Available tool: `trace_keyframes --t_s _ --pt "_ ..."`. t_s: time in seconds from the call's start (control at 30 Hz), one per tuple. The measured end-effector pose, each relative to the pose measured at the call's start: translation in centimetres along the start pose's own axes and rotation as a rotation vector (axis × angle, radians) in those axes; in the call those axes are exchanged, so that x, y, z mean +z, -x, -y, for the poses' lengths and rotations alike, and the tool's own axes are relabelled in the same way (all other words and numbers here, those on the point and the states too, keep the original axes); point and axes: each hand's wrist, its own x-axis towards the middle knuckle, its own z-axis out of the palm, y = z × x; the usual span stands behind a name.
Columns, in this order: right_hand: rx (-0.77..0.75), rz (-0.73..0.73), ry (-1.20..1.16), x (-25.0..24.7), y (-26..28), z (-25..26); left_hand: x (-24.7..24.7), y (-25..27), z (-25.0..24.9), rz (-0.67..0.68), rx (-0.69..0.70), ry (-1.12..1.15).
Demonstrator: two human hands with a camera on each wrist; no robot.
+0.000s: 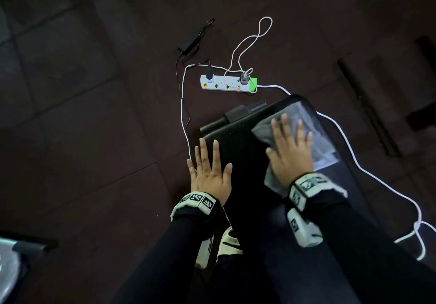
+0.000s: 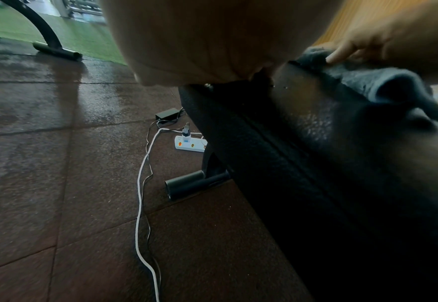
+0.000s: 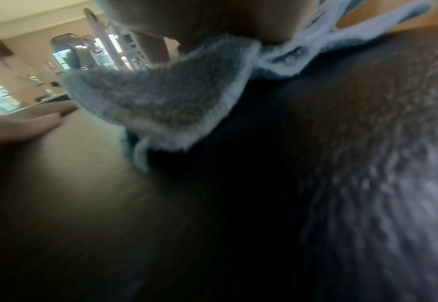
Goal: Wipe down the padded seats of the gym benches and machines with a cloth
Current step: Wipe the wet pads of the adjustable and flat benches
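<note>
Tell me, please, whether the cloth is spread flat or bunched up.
Partly bunched: the cloth shows raised folds beside the right hand pressing it.

At your 12 o'clock a white power strip [image 1: 228, 83] lies on the dark rubber floor [image 1: 82, 115], 2 plugs in it. A black adapter [image 1: 191, 41] sits beyond; a white cable [image 1: 377, 181] trails toward 3 o'clock.

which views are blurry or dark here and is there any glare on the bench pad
Head view: dim overall, floor nearly black, right hand and cloth slightly smeared, pale sheen on the bench pad. Left wrist view: floor sharp, left hand a close blur. Right wrist view: heavily blurred, windows blown out, pad mostly dark.
</note>
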Motion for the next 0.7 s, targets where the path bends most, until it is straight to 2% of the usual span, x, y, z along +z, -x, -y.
trace_keyframes --t_s 0.07,0.1,0.13,0.17,0.23,0.27,0.33,0.4,0.47,0.57,0.7 --pt "-0.071 0.030 -0.094 0.7 1.9 1.0 -0.3 0.1 -0.8 -0.004 -0.050 -0.005" --pt "-0.094 0.047 -0.227 0.4 2.8 1.2 -0.4 0.3 -1.5 -0.033 -0.085 0.006" --pt "-0.103 0.030 -0.384 -0.2 3.8 1.1 -0.6 0.5 -2.5 -0.088 -0.111 0.025" --pt "-0.093 -0.046 -0.498 -0.7 4.8 0.7 -0.6 0.9 -3.8 -0.154 -0.111 0.037" --pt "0.031 -0.253 -0.542 -1.4 7.0 -1.4 -0.3 1.4 -6.9 -0.257 0.000 0.002" --pt "0.121 -0.325 -0.516 -1.5 8.1 -2.9 0.3 1.5 -8.4 -0.261 0.090 -0.042" --pt "0.331 -0.369 -0.426 -1.1 10.5 -5.7 1.9 1.3 -11.1 -0.206 0.221 -0.135" --pt "0.542 -0.309 -0.322 -0.4 12.4 -8.2 3.2 0.7 -12.4 -0.160 0.247 -0.205" --pt "0.681 -0.169 -0.297 0.1 13.5 -9.8 4.0 0.2 -12.6 -0.130 0.235 -0.267" --pt "0.746 -0.017 -0.269 0.9 14.5 -10.9 4.6 1.3 -11.9 -0.157 0.282 -0.281" --pt "0.818 -0.026 -0.249 1.4 14.4 -10.7 6.4 5.8 -9.6 -0.142 0.359 -0.243"
